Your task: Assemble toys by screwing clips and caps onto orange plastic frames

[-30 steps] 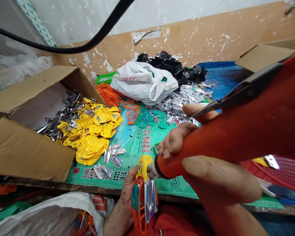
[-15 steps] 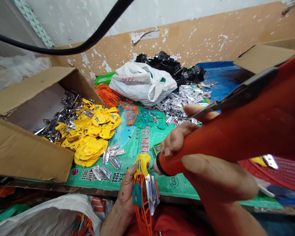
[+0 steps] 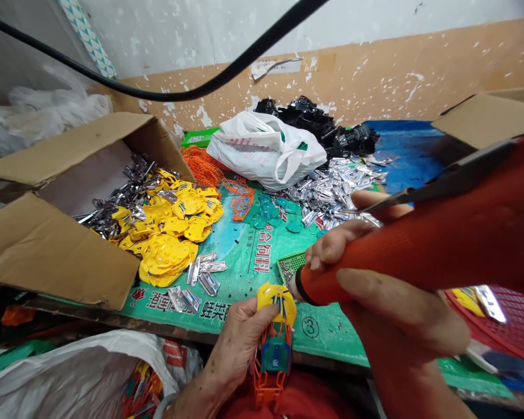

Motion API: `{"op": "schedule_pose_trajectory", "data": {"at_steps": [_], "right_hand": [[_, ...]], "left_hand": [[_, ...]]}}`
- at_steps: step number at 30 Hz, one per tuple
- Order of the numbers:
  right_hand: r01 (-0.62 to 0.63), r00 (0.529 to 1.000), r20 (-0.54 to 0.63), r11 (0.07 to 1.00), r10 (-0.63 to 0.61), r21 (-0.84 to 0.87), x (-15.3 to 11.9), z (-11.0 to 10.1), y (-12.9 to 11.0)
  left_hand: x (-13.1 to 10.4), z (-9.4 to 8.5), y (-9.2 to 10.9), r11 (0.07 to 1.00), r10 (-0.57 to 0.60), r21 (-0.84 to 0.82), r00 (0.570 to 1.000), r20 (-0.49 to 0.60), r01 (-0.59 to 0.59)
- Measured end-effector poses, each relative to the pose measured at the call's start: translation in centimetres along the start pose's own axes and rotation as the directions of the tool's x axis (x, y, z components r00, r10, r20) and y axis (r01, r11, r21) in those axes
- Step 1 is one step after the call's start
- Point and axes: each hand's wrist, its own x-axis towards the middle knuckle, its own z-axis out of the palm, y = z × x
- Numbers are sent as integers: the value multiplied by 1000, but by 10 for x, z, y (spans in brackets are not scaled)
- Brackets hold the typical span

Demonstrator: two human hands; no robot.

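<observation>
My left hand (image 3: pixel 238 343), low in the middle, pinches a toy-like assembly. Its yellow piece (image 3: pixel 276 301) is on top, a teal piece (image 3: pixel 275 356) sits in the middle, and an orange frame (image 3: pixel 268 390) hangs below. My right hand (image 3: pixel 375 291) is wrapped round a large red power screwdriver (image 3: pixel 402 250), which slants down from the right. The driver's pale nose lies close to the yellow piece and beside a small green tray (image 3: pixel 288 267) of screws; whether its tip touches anything cannot be made out.
Yellow pieces (image 3: pixel 168 256) and dark metal parts spill from a cardboard box (image 3: pixel 61 250) at left. Behind are silver parts (image 3: pixel 332 186), a white bag (image 3: pixel 262 151) and black parts (image 3: pixel 301 116). A red basket (image 3: pixel 502 326) is at right; a black cable (image 3: pixel 201 90) hangs above.
The assembly in my left hand has turned, so its yellow top and teal piece face up and the silver part no longer shows. The view has shifted slightly; more of the green tray shows.
</observation>
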Motion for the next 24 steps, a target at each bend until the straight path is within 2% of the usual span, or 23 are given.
{"op": "schedule_pose_trajectory", "data": {"at_steps": [4,12,19,24], "right_hand": [[-1,999,40,1000,2,-8,-2,1,6],[12,999,44,997,-9,-81,-4,-3,14],[38,999,2,990,-38,-134,-4,3,15],[38,999,14,989,-36,-144,-5,8,15]], "left_hand": [[-2,4,4,999,-5,-48,1000,25,7],[-3,4,3,996,-19,-85,999,29,21],[-1,7,3,996,-24,-89,1000,-5,24],[-2,11,5,995,-35,-98,999,-33,32]]}}
